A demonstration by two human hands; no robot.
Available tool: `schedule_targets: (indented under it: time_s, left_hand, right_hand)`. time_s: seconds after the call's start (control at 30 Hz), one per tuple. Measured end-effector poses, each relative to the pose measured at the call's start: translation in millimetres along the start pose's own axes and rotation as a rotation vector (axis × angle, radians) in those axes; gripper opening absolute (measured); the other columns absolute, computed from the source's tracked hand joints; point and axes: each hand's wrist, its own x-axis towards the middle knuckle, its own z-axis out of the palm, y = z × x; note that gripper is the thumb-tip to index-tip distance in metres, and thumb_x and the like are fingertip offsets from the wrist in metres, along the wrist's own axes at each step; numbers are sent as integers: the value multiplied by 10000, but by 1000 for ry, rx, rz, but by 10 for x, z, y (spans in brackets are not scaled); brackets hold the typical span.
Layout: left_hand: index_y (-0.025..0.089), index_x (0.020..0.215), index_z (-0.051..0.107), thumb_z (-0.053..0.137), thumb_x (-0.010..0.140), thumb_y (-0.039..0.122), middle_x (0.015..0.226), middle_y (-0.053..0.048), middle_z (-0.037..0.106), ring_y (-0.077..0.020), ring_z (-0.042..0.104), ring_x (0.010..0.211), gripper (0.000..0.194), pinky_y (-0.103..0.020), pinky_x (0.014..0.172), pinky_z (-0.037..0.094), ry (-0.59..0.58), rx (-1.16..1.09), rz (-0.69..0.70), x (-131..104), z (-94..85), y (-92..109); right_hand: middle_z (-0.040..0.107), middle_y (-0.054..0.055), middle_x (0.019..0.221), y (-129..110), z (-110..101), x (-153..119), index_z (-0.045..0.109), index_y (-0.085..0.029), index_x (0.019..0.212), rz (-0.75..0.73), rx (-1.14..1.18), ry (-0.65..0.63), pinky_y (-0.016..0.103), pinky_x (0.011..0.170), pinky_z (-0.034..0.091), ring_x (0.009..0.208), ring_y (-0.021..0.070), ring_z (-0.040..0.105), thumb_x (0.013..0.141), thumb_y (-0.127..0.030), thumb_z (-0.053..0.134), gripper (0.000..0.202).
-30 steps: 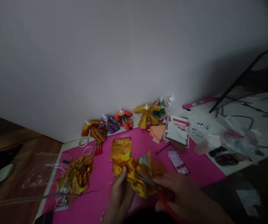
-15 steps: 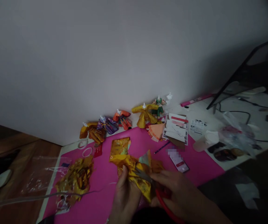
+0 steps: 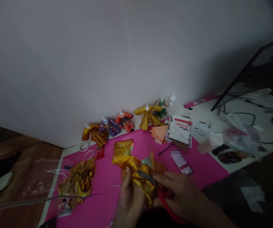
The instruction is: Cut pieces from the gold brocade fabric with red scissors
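A piece of shiny yellow fabric (image 3: pixel 128 161) is pinched by my left hand (image 3: pixel 129 196), thumb on top. My right hand (image 3: pixel 177 190) grips red-handled scissors (image 3: pixel 145 177), whose grey blades lie against the fabric, pointing left; they look nearly closed. Another yellow patterned piece (image 3: pixel 122 148) lies flat just beyond on the pink mat (image 3: pixel 104 202). Pale green and orange cloth (image 3: pixel 158 164) sits behind my right fingers. The lower part of the scissors' handle is partly hidden by my hand.
Small dressed doll forms, among them a yellow robe (image 3: pixel 148 117), line the wall. A heap of yellow scraps (image 3: pixel 78 179) lies left. To the right are a phone (image 3: pixel 182 164), a pencil (image 3: pixel 166 149), papers (image 3: pixel 179 130), a lidded cup (image 3: pixel 209 142) and a monitor (image 3: pixel 255 69).
The scissor blades, parted earlier, have come together on the yellow fabric. The fabric near them has shifted slightly; both hands stay in almost the same place.
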Motion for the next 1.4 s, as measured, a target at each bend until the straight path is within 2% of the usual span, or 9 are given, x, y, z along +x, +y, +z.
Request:
schedule_targets:
  time_s: [0.23, 0.43, 0.57, 0.7, 0.9, 1.07, 1.27, 1.4]
  left_hand:
    - [231, 963, 808, 626, 938, 231, 1027, -20, 823, -167, 758, 977, 184, -284, 1082, 438, -21, 20, -8, 10, 20, -7]
    - [238, 989, 806, 640, 929, 257, 1042, -10, 818, -172, 764, 952, 177, -300, 1100, 427, -103, 44, -16, 9, 65, -24]
    - [212, 993, 806, 683, 899, 270, 1038, -22, 818, -164, 766, 940, 166, -280, 1113, 411, -80, 32, -26, 8, 81, -27]
    - [208, 975, 810, 707, 881, 264, 1001, -13, 826, -171, 770, 920, 150, -283, 1106, 419, -65, 36, -6, 12, 97, -30]
    - [210, 974, 813, 708, 877, 259, 1003, -29, 826, -174, 769, 925, 151, -287, 1112, 417, -61, 54, -8, 19, 112, -32]
    - [186, 983, 806, 726, 865, 241, 1002, -21, 824, -152, 770, 931, 153, -249, 1113, 404, -74, 15, 0, 26, 119, -39]
    - [159, 997, 795, 649, 922, 173, 1023, -57, 817, -155, 769, 948, 164, -264, 1068, 452, -74, -9, 34, 19, 106, -54]
    - [172, 981, 799, 682, 896, 169, 1024, -61, 817, -169, 768, 953, 145, -272, 1038, 482, -27, -24, 27, 7, 73, -51]
  right_hand:
    - [740, 122, 961, 9, 15, -5, 648, -164, 1307, -26, -47, 35, 340, 690, 549, 809, 272, 698, 720, -200, 861, 625]
    - [743, 133, 1002, 46, 51, -35, 615, -171, 1348, -40, 7, 46, 405, 794, 574, 897, 307, 705, 777, -291, 819, 618]
    - [739, 140, 1014, 36, 45, -31, 626, -161, 1331, -35, 33, 30, 429, 810, 574, 911, 315, 702, 786, -273, 805, 585]
    - [743, 133, 993, 25, 32, -18, 643, -175, 1304, -20, 31, 35, 401, 746, 573, 872, 308, 706, 771, -319, 829, 583]
    - [747, 107, 999, 50, 63, -35, 640, -208, 1301, -47, 27, 51, 368, 749, 564, 882, 290, 713, 770, -314, 834, 575]
    - [750, 103, 1008, 75, 87, -34, 641, -190, 1295, -67, 30, 71, 346, 750, 562, 866, 273, 719, 754, -310, 853, 594]
    - [754, 91, 1020, 56, 66, -23, 644, -201, 1285, -83, 38, 64, 345, 742, 564, 879, 275, 721, 746, -254, 859, 583]
    - [749, 80, 1011, 67, 70, -32, 636, -216, 1289, -80, 44, 53, 366, 762, 567, 884, 275, 719, 760, -256, 848, 572]
